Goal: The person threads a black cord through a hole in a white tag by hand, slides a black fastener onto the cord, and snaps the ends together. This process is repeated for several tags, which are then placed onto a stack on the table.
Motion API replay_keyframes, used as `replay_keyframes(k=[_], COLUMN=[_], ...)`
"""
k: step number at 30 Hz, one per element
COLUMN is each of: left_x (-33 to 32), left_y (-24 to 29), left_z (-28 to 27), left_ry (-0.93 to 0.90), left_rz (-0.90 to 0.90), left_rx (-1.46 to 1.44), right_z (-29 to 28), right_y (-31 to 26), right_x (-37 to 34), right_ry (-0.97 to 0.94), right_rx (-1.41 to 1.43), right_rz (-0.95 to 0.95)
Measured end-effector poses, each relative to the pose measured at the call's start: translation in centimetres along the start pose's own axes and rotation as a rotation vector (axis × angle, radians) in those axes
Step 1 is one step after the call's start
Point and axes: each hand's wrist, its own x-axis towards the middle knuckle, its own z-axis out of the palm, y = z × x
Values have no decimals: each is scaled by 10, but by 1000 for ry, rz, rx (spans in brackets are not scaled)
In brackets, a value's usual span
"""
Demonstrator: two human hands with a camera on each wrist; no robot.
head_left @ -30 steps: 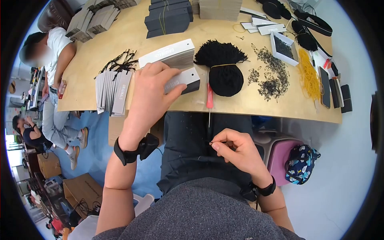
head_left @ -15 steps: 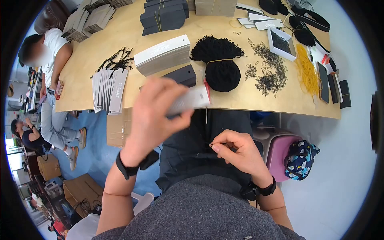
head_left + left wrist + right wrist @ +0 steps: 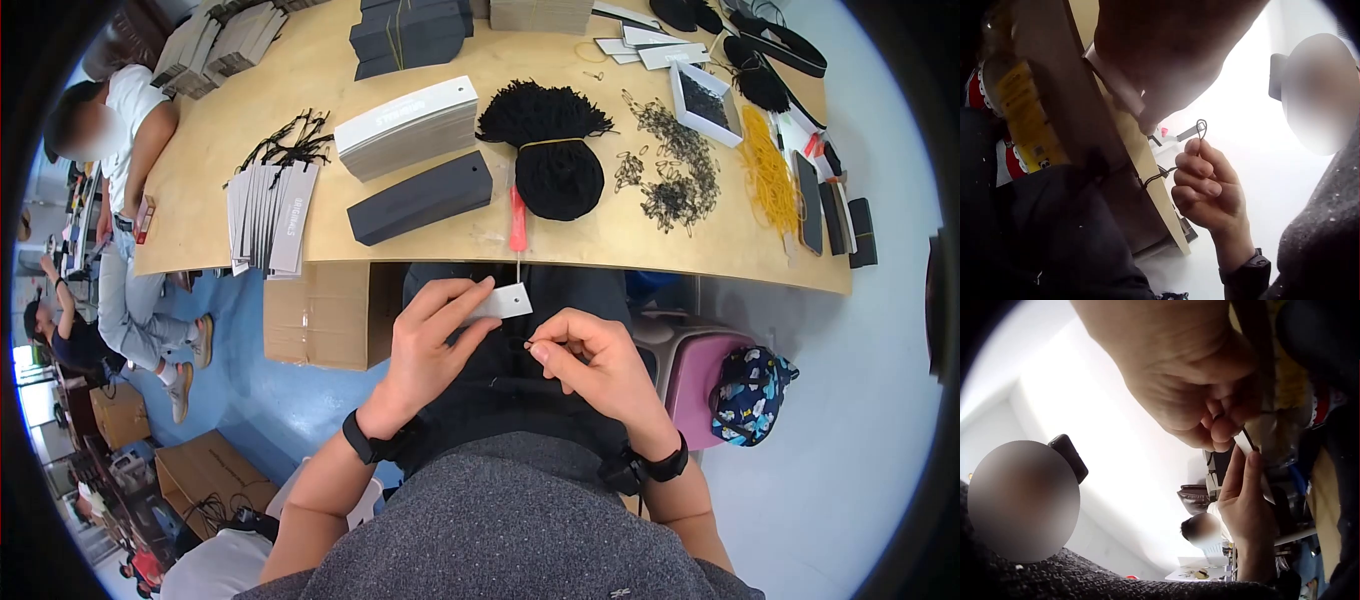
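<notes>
On my feed, left hand [image 3: 428, 345] pinches a white tag [image 3: 507, 301] above the lap [image 3: 475, 395], just off the table [image 3: 625, 245]. Right hand [image 3: 598, 365], close beside the tag, pinches a black cord [image 3: 1205, 131]; I see its loop sticking out.

White tag [image 3: 503, 303]; black cord [image 3: 1164, 173]; navy patterned bag [image 3: 750, 400].

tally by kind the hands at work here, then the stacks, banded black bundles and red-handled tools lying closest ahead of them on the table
Hands: 2, the left hand and the right hand
Stacks: 2, a white-topped stack and a dark stack
Banded black bundle: 1
Red-handled tool: 1
Total: 6
</notes>
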Motion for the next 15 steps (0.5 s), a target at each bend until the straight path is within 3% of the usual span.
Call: replay_keyframes(k=[4,5,7,10,15], left_x=[9,11,14,16,20], left_y=[-2,-3,-3,-9,-8], left_z=[3,2,2,5,4], left_ry=[-3,-2,-145,-196,-224], left_rz=[31,31,-132,-277,-238], left_rx=[15,15,-77,-209,-319], right_z=[4,6,8,7,5], right_y=[5,10,18,24,39], right_x=[7,11,17,25,27], right_ry=[18,82,146,241,332], right_rx=[23,-11,-45,-151,-220], right_rz=[47,-16,-79,-66,-99])
